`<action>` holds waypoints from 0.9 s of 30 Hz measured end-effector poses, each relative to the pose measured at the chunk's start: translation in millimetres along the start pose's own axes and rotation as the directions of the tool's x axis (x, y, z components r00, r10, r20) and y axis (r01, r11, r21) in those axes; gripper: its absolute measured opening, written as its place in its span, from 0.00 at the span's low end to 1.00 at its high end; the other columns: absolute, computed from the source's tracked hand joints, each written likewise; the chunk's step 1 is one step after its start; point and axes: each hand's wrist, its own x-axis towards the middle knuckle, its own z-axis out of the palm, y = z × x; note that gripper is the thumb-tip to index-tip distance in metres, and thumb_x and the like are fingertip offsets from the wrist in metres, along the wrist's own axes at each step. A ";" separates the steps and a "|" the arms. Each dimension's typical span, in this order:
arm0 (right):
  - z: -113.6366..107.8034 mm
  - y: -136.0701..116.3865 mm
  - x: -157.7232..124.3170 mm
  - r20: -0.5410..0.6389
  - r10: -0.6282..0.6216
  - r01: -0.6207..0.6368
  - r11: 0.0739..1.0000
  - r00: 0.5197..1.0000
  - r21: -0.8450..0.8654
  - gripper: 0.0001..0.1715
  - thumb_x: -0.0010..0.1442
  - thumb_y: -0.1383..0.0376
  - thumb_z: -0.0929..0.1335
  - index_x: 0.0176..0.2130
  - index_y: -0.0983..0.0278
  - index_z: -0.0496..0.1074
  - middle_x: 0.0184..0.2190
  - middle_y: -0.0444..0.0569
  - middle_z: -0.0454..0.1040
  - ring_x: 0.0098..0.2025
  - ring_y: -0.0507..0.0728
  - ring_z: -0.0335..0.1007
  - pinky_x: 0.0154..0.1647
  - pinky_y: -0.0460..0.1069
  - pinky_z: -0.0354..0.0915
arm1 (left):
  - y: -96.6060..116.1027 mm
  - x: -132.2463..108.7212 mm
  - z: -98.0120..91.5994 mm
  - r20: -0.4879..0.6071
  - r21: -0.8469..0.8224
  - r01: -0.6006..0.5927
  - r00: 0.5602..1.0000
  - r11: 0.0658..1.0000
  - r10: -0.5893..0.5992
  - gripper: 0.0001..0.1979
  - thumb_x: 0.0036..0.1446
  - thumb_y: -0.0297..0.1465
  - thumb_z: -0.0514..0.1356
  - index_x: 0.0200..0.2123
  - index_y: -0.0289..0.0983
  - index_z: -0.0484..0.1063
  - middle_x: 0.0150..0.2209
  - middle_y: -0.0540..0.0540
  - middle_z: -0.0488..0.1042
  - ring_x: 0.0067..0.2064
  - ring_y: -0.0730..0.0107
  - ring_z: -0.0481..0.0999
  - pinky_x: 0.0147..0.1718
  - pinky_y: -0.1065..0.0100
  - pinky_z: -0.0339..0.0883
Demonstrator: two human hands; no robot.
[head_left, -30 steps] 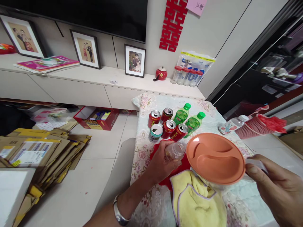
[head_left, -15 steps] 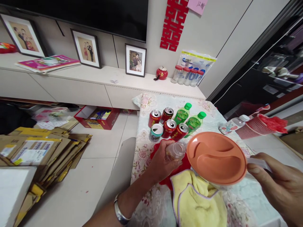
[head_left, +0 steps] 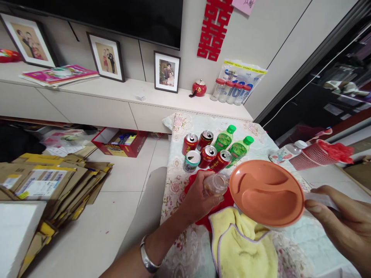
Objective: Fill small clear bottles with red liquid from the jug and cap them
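My left hand (head_left: 199, 199) is wrapped around a small clear jar (head_left: 218, 184), whose open mouth tilts towards an orange divided plate (head_left: 261, 193). A little something lies inside the jar, too unclear to name. At the plate's right edge, my right hand (head_left: 344, 224) grips it with the thumb at the rim. A translucent whitish piece (head_left: 320, 199) shows between that thumb and the fingers; its kind is unclear. The plate is tilted, and its compartments show nothing in them. Beneath lie a red mat (head_left: 223, 204) and a yellow cloth (head_left: 246, 247) with purple edging.
Several red cans (head_left: 208, 155), a small teal-and-white can (head_left: 191, 161) and two green bottles (head_left: 239, 150) stand beyond my hands on the flowered tablecloth (head_left: 176, 185). A clear bottle (head_left: 286, 152) and pink basket (head_left: 313, 154) are to the right. Flattened cardboard (head_left: 63, 185) lies left.
The view has shifted slightly. The jar and plate keep nearly the same positions, and both hands keep their hold.
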 end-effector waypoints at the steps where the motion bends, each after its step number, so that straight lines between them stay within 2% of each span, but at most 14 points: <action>1: -0.8 1.5 -1.0 0.009 0.006 -0.006 1.000 1.000 -0.006 0.28 0.69 0.43 0.70 0.27 0.60 0.76 0.18 0.39 0.67 0.16 0.48 0.61 0.17 0.41 0.58 | -0.2 0.0 0.0 0.000 -0.002 0.003 1.000 1.000 -0.003 0.30 0.50 0.35 0.72 0.54 0.39 0.64 0.51 0.41 0.74 0.52 0.53 0.77 0.53 0.53 0.72; 6: -3.2 1.7 4.0 0.015 -0.072 0.073 0.997 0.997 -0.037 0.29 0.71 0.43 0.68 0.27 0.60 0.75 0.17 0.38 0.65 0.14 0.47 0.59 0.15 0.42 0.56 | -3.6 1.1 0.4 -0.024 0.012 0.004 1.000 1.000 -0.004 0.31 0.48 0.35 0.74 0.53 0.44 0.66 0.51 0.41 0.75 0.51 0.50 0.78 0.52 0.51 0.74; 11: -3.7 -5.4 12.9 0.026 -0.136 0.138 0.987 0.990 -0.087 0.32 0.73 0.43 0.66 0.27 0.60 0.74 0.16 0.38 0.66 0.13 0.47 0.62 0.15 0.42 0.57 | -7.3 2.2 1.0 -0.040 0.009 -0.017 0.999 1.000 0.017 0.31 0.46 0.35 0.74 0.52 0.46 0.67 0.50 0.41 0.76 0.51 0.47 0.78 0.53 0.46 0.75; 15: -6.0 -7.0 13.7 0.018 -0.150 0.151 0.985 0.988 -0.086 0.31 0.73 0.43 0.66 0.28 0.60 0.74 0.18 0.39 0.70 0.15 0.47 0.66 0.16 0.42 0.58 | -8.0 2.2 1.4 -0.047 0.017 -0.028 0.998 0.999 0.029 0.31 0.44 0.34 0.74 0.51 0.47 0.68 0.50 0.41 0.76 0.51 0.46 0.78 0.53 0.46 0.75; 18: -7.1 -7.7 14.4 0.013 -0.148 0.149 0.986 0.989 -0.071 0.30 0.73 0.43 0.67 0.28 0.59 0.75 0.17 0.38 0.69 0.14 0.46 0.64 0.16 0.41 0.58 | -7.8 1.9 1.4 -0.052 0.016 -0.024 0.998 1.000 0.024 0.30 0.46 0.34 0.74 0.51 0.47 0.68 0.50 0.41 0.77 0.51 0.46 0.79 0.53 0.46 0.75; 21: -6.5 -9.1 16.2 0.013 -0.145 0.145 0.987 0.989 -0.065 0.32 0.73 0.43 0.66 0.26 0.59 0.74 0.16 0.38 0.67 0.13 0.46 0.62 0.14 0.42 0.57 | -6.8 1.7 0.9 -0.057 0.003 -0.023 0.998 1.000 0.024 0.32 0.44 0.32 0.76 0.51 0.49 0.68 0.50 0.41 0.78 0.51 0.46 0.79 0.53 0.46 0.75; 27: -5.6 -7.3 15.4 0.017 -0.126 0.127 0.989 0.992 -0.073 0.32 0.72 0.42 0.67 0.27 0.59 0.75 0.16 0.38 0.66 0.13 0.46 0.59 0.15 0.42 0.57 | -1.9 0.0 -0.2 -0.020 0.022 -0.001 1.000 1.000 0.001 0.30 0.51 0.35 0.72 0.55 0.40 0.65 0.53 0.41 0.75 0.53 0.51 0.78 0.54 0.51 0.73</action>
